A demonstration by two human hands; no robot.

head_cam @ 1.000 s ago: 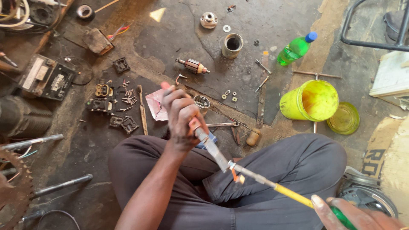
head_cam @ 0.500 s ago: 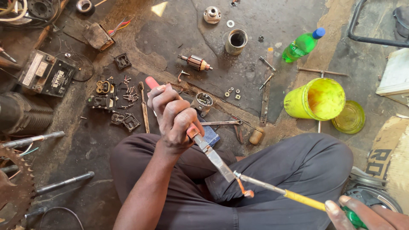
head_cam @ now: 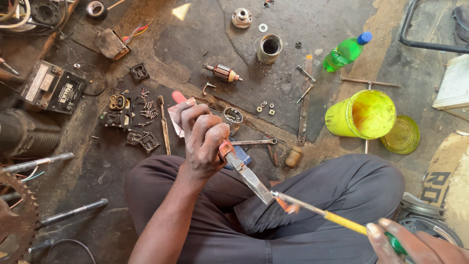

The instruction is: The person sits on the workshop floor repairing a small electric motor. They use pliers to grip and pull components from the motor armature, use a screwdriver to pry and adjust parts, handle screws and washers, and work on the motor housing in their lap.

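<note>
I sit cross-legged on a dark, oily floor. My left hand (head_cam: 202, 139) is closed around the red handles of a pair of pliers (head_cam: 246, 173). The pliers' jaws point down to the right over my lap. They meet a small orange part (head_cam: 289, 206) at the metal tip of a screwdriver (head_cam: 322, 214) with a yellow and green handle. My right hand (head_cam: 415, 244), at the bottom right corner, grips that handle. The screwdriver's shaft runs up-left toward the pliers' jaws.
Scattered on the floor: a motor armature (head_cam: 223, 73), a metal cylinder (head_cam: 269, 48), a round housing (head_cam: 232, 119), a wrench (head_cam: 254, 142), screws and nuts (head_cam: 265, 107), dark parts (head_cam: 117, 111). A yellow bucket (head_cam: 362, 115), its lid (head_cam: 401, 134) and a green bottle (head_cam: 346, 52) lie right. A sprocket (head_cam: 17, 225) sits left.
My left hand with the pliers has shifted slightly down and left toward my lap. The screwdriver and my right hand have drawn lower in view. The view moved a little.
</note>
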